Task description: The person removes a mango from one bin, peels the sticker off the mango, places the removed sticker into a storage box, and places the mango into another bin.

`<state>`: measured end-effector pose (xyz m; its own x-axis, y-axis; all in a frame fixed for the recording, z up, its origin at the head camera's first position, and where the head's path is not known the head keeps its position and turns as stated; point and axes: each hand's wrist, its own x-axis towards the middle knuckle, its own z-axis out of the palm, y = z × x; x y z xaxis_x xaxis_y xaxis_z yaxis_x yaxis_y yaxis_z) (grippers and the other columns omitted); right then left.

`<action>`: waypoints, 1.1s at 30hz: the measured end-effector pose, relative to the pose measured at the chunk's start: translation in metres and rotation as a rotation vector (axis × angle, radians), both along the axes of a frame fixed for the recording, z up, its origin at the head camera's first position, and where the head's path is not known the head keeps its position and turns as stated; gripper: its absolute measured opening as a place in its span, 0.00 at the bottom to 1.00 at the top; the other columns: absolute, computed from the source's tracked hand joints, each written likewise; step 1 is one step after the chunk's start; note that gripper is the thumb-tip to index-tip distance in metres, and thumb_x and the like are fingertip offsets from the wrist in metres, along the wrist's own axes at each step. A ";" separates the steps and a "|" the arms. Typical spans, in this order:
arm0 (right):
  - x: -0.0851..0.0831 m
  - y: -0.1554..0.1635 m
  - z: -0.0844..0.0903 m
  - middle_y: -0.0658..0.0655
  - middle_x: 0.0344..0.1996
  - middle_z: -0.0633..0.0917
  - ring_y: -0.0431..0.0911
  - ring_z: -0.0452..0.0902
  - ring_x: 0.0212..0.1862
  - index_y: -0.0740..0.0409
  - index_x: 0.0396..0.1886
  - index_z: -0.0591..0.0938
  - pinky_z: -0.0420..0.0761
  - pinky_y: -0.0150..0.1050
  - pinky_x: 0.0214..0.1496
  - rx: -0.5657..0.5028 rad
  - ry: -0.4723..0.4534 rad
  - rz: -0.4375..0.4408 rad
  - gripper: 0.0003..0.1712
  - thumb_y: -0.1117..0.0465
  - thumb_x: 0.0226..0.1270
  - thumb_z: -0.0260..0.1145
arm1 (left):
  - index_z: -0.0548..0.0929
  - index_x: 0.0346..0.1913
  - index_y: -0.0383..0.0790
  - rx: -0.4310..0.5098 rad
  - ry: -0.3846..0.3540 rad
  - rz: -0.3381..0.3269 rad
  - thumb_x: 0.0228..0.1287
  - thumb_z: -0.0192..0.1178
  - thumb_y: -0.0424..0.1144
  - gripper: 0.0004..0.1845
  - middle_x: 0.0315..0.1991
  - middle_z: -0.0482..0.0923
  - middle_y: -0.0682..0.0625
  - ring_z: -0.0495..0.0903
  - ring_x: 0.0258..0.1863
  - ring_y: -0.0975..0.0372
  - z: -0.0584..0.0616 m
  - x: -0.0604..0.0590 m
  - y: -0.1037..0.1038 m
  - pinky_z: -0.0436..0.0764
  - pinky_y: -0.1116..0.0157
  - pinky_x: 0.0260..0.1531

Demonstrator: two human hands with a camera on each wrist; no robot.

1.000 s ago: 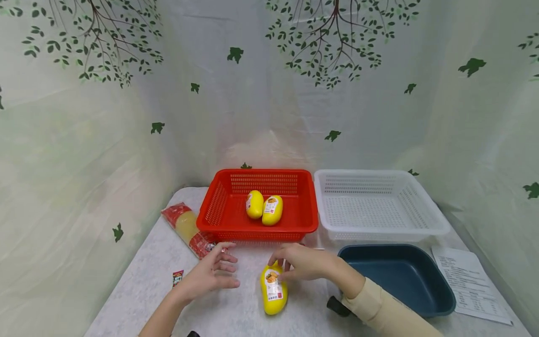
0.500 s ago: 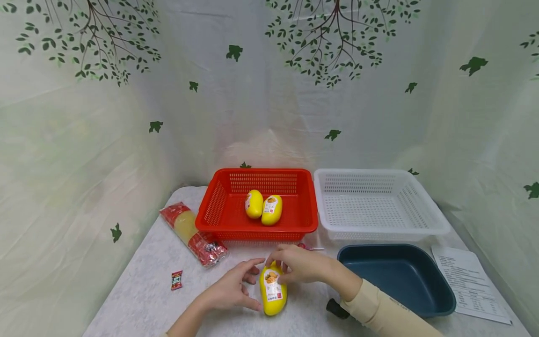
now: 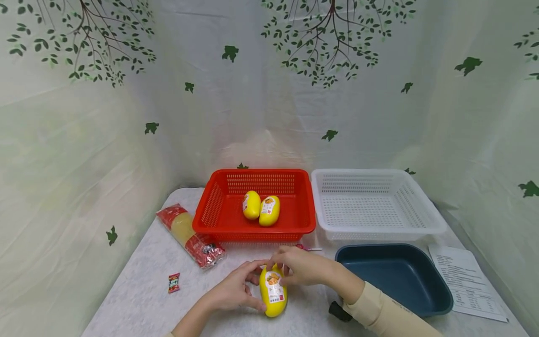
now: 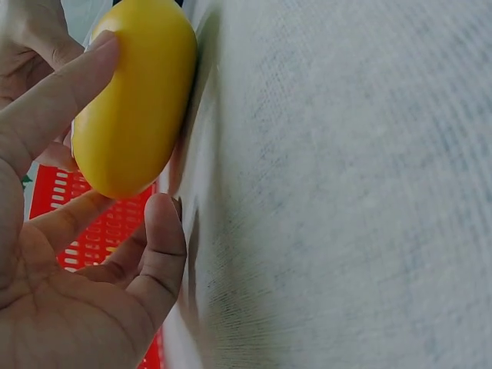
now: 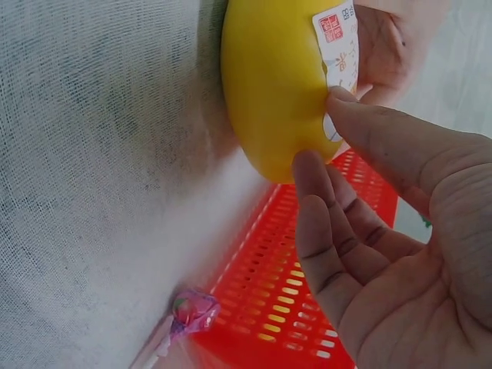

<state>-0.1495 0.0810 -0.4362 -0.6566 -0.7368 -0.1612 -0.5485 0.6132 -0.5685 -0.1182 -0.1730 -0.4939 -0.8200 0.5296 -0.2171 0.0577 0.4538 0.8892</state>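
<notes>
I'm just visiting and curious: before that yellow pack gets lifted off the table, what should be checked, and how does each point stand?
1. Left hand touches the yellow pack: ok.
2. Right hand holds its top end: ok.
3. Pack rests on the table: ok.
4. Red basket has room beside its two yellow packs: ok.
5. Grip firm enough to lift: cannot tell.
</notes>
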 end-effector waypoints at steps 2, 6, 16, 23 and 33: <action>0.000 0.000 0.000 0.47 0.46 0.85 0.36 0.82 0.42 0.45 0.57 0.89 0.82 0.23 0.46 -0.001 0.001 0.001 0.20 0.58 0.66 0.80 | 0.73 0.76 0.61 0.004 -0.002 0.000 0.49 0.87 0.42 0.50 0.62 0.75 0.47 0.77 0.55 0.55 0.000 0.000 0.000 0.80 0.71 0.38; 0.000 0.000 0.000 0.47 0.47 0.85 0.36 0.82 0.42 0.45 0.56 0.89 0.83 0.23 0.46 -0.002 0.011 0.011 0.19 0.59 0.66 0.80 | 0.72 0.77 0.60 0.009 -0.005 -0.005 0.50 0.87 0.42 0.51 0.63 0.75 0.47 0.77 0.55 0.56 0.000 0.000 0.000 0.80 0.70 0.38; -0.002 -0.002 0.000 0.46 0.46 0.84 0.36 0.80 0.41 0.45 0.48 0.86 0.82 0.24 0.46 -0.013 0.016 0.031 0.15 0.60 0.65 0.81 | 0.69 0.80 0.61 0.009 -0.036 -0.016 0.52 0.86 0.41 0.53 0.66 0.73 0.48 0.76 0.58 0.55 0.001 0.002 0.000 0.79 0.69 0.40; -0.004 -0.001 -0.001 0.45 0.44 0.83 0.37 0.80 0.41 0.46 0.46 0.84 0.83 0.25 0.46 -0.041 -0.053 0.011 0.16 0.61 0.64 0.81 | 0.63 0.82 0.61 -0.049 -0.007 -0.044 0.50 0.87 0.44 0.58 0.64 0.70 0.50 0.70 0.60 0.56 0.002 0.008 0.006 0.77 0.67 0.44; -0.006 0.000 -0.001 0.46 0.43 0.86 0.35 0.80 0.41 0.49 0.46 0.86 0.84 0.27 0.47 -0.112 -0.051 0.013 0.10 0.60 0.68 0.78 | 0.64 0.81 0.59 -0.060 0.058 -0.016 0.45 0.89 0.44 0.60 0.67 0.75 0.51 0.74 0.59 0.57 0.001 0.010 0.009 0.77 0.66 0.44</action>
<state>-0.1557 0.0815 -0.4375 -0.6398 -0.7606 -0.1103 -0.5243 0.5369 -0.6609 -0.1078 -0.1636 -0.4930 -0.8239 0.5301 -0.2007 0.1162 0.5045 0.8556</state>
